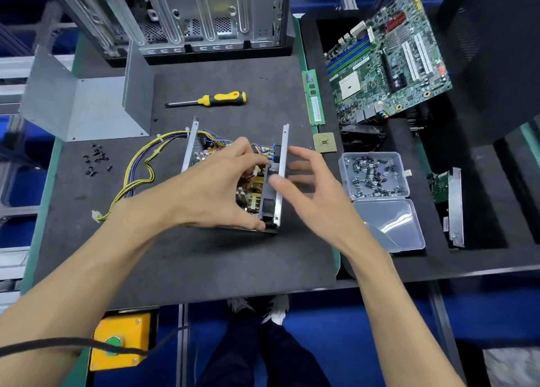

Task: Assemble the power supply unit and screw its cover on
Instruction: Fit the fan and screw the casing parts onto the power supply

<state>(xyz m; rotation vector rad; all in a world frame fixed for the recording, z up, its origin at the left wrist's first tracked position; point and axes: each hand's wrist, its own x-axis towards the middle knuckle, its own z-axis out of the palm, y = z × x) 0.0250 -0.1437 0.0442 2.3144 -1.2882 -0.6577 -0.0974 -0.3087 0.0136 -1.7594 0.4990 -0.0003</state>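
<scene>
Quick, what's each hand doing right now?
Left hand: fingers reach into the open power supply unit; grip cannot be told.
Right hand: open, fingers spread, holding nothing.

Dark mat (pixel 204 255) carries the open PSU (pixel 233 179); cover (pixel 96 106) behind-left of it; screwdriver (pixel 210 100) behind; loose screws (pixel 96 158) left; CPU (pixel 324 142) right.

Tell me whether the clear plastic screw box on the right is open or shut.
Open. The screw box shows its screws uncovered, and its hinged lid lies flipped flat beside it on the near side.
</scene>
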